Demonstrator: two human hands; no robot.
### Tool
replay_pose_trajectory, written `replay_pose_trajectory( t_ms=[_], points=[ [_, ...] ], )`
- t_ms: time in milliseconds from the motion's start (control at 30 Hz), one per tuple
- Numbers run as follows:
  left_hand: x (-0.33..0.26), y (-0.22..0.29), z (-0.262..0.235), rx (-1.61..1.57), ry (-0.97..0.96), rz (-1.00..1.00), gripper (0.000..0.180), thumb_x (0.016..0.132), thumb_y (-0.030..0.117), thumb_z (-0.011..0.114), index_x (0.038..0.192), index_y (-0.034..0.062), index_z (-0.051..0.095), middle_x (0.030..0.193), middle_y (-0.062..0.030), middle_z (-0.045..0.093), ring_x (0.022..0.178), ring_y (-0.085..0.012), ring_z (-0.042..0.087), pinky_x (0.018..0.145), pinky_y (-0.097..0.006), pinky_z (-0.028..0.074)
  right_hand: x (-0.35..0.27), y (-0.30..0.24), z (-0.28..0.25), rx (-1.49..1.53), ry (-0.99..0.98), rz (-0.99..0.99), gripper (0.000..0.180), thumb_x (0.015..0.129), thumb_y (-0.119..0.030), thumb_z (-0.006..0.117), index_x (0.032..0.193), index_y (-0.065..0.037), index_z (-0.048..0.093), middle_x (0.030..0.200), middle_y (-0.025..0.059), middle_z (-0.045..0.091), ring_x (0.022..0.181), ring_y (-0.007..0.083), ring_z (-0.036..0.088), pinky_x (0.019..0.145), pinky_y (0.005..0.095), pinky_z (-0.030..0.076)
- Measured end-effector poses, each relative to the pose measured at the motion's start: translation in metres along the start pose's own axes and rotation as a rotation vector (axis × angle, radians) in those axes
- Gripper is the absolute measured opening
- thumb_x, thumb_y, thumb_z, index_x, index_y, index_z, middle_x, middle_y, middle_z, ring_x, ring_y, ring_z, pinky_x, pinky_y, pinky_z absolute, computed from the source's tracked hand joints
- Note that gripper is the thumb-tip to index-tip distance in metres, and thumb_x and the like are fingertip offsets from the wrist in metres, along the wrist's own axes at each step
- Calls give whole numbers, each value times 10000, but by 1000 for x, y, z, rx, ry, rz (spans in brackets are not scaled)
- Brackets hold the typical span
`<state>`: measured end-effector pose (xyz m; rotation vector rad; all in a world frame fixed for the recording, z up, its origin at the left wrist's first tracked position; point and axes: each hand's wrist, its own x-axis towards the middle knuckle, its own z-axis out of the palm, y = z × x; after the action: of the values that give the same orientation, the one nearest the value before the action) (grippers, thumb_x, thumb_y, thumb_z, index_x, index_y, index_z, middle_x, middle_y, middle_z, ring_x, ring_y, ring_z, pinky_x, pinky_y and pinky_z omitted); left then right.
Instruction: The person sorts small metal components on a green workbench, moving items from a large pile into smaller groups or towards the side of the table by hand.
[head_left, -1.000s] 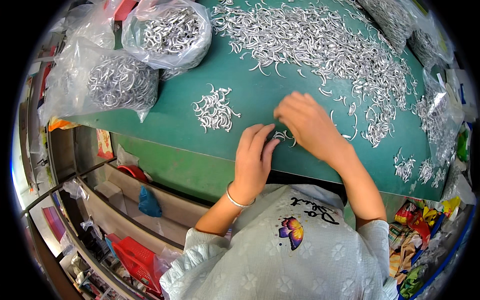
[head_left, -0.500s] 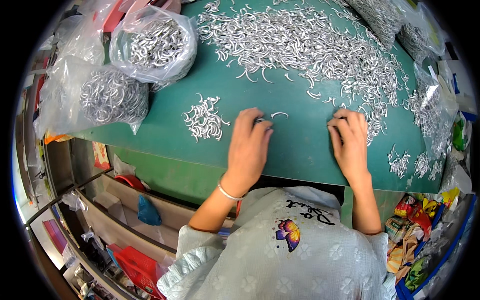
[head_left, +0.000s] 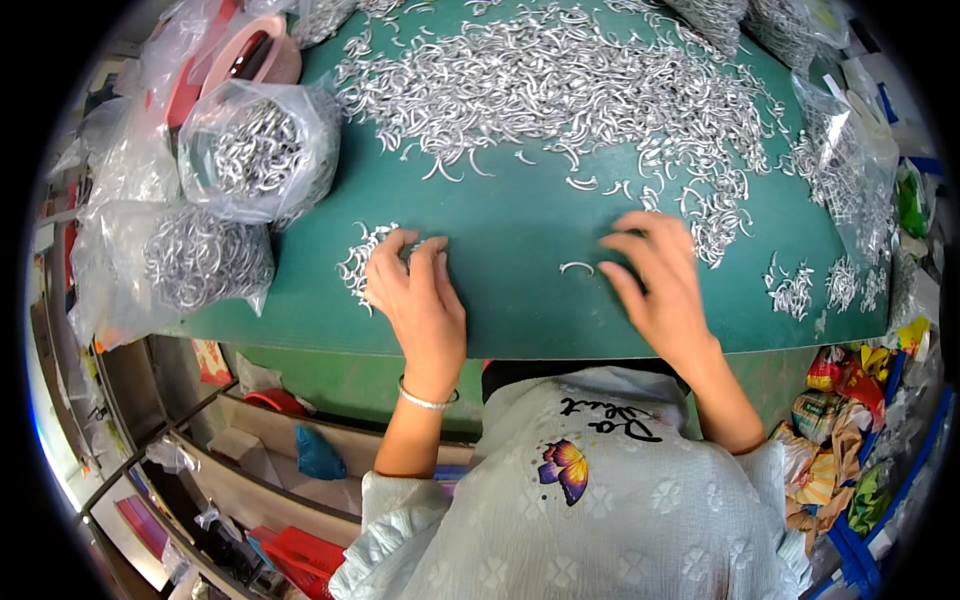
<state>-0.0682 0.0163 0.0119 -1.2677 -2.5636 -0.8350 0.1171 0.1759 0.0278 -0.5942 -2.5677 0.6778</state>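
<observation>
My left hand [head_left: 418, 300] is at the right edge of a small pile of curved silvery metal pieces [head_left: 356, 262], covering part of it. Its fingers are bent and apart, and nothing shows between them. A single curved metal piece [head_left: 577, 267] lies by itself on the green tabletop [head_left: 510, 310]. Just right of that piece is my right hand [head_left: 660, 280], slightly blurred, with thumb and fingers spread and no piece visible in them. Beyond both hands stretches a large heap of the same curved pieces [head_left: 560, 90].
Clear plastic bags of metal pieces [head_left: 210, 265] stand at the left, one of them an open-topped bag [head_left: 310, 150]. A pink container [head_left: 275, 65] is behind them. Smaller piles [head_left: 790, 290] and another bag [head_left: 850, 150] are on the right. The table's front edge runs near my body.
My left hand has moved left onto the small pile, and its fingers have spread. My right hand has come left toward the single piece and opened. The whole view has shifted a little.
</observation>
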Motion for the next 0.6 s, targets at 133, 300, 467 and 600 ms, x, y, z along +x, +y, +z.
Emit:
replay_pose_trajectory(
  t_ms=[133, 300, 467, 600],
  points=[
    [-9, 40, 1, -241, -223, 174, 384, 818, 14, 682, 1196, 61, 633, 1275, -145, 547, 1150, -339, 521, 978, -435, 383, -27, 10, -9, -299, 23, 243, 555, 780, -209, 764, 1272, -63, 552, 1403, 142, 441, 1325, 394, 367, 1050, 562, 288],
    [-12, 76, 22, -419, -389, 191, 561, 801, -24, 669, 1338, 52, 522, 1307, -166, 503, 1166, -352, 499, 965, -439, 389, -20, -1, 8, -149, -168, -14, 400, 839, -114, 684, 1220, -25, 600, 1405, 159, 468, 1364, 326, 402, 1104, 532, 303],
    [-13, 73, 11, -321, -403, 159, 553, 807, -24, 659, 1338, 48, 520, 1309, -172, 499, 1170, -360, 490, 979, -433, 377, -24, 19, -15, -36, 127, 109, 328, 832, -69, 673, 1158, -55, 642, 1331, 133, 535, 1309, 316, 449, 1073, 503, 331],
    [-16, 62, 17, -251, -357, 178, 422, 824, -8, 659, 1237, 54, 596, 1244, -145, 534, 1123, -326, 512, 944, -411, 382, -37, 38, -27, -264, 45, 174, 307, 816, -58, 689, 1120, -79, 655, 1304, 114, 550, 1276, 340, 465, 1078, 494, 311]
  ],
)
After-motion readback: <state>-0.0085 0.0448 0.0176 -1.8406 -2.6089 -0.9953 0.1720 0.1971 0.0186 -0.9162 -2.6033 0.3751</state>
